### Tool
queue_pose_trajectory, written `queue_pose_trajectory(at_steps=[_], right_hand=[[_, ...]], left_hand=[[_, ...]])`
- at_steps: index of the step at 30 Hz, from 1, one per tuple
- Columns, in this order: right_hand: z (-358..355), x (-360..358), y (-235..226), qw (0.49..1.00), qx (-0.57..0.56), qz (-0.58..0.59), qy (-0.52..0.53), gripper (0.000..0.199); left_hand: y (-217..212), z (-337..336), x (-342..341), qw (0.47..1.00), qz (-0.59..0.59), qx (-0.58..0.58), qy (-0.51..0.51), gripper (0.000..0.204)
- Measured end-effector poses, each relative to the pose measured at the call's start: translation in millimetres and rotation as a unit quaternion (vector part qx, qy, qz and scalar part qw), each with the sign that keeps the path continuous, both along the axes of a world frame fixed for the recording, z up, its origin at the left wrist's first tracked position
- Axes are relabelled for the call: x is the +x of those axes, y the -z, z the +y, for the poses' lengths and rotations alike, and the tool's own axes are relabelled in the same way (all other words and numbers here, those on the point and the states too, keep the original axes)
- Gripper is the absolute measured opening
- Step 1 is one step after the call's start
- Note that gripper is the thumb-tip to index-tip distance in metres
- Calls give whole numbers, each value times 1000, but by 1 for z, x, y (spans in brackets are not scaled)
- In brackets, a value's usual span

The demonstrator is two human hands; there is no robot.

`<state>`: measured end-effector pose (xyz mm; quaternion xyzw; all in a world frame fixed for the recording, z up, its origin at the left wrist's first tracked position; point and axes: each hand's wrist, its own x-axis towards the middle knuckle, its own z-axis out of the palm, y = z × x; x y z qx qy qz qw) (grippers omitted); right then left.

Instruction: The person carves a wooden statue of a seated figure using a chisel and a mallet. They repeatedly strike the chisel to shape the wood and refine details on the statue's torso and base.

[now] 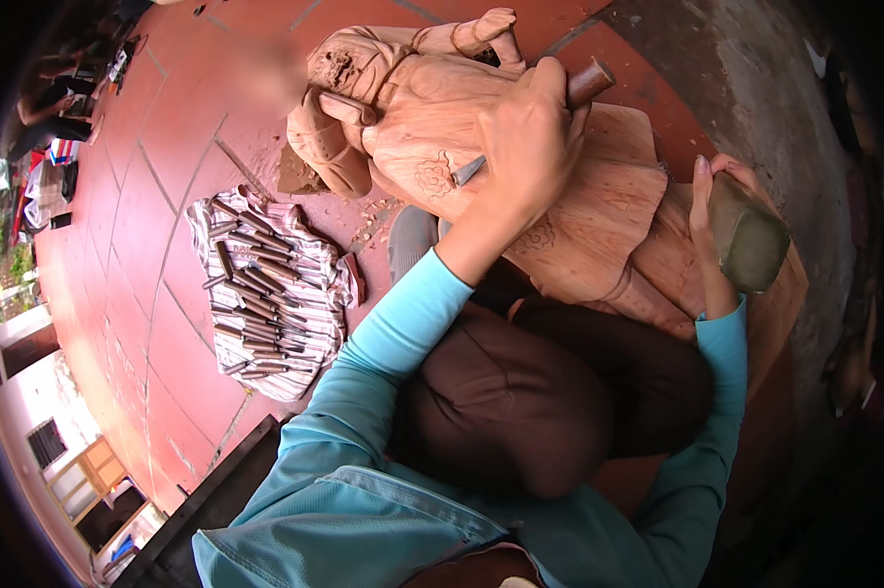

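A large pale wooden statue (412, 108) of a robed figure lies on its back across the red tiled floor. My left hand (530, 147) grips a chisel (584, 83) by its dark wooden handle, the metal blade tip touching a carved flower on the statue's robe. My right hand (721, 230) holds a blocky grey-green wooden mallet (750, 235) to the right, apart from the chisel handle. Both arms wear turquoise sleeves. My knees in dark brown trousers (520, 392) are folded beneath the hands.
A striped cloth (310, 377) on the floor at left carries several chisels (256, 294) laid in rows. Wood chips (373, 220) lie beside the statue. A dark plank (207, 500) runs along the lower left. A grey concrete strip (765, 88) borders the tiles at right.
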<state>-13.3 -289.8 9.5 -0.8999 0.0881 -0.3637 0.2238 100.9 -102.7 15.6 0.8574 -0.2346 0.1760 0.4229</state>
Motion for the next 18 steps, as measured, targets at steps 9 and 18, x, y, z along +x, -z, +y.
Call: queue_pose_trajectory(at_steps=[9,18], right_hand=[[-4,2,-10,989,-144,37,5,17],[9,0,-5,999,-41,1,-2,17]], left_hand=[[-19,21,14,991,-80,23,-106,22],[1,42,-43,933,-130,76,326,36]])
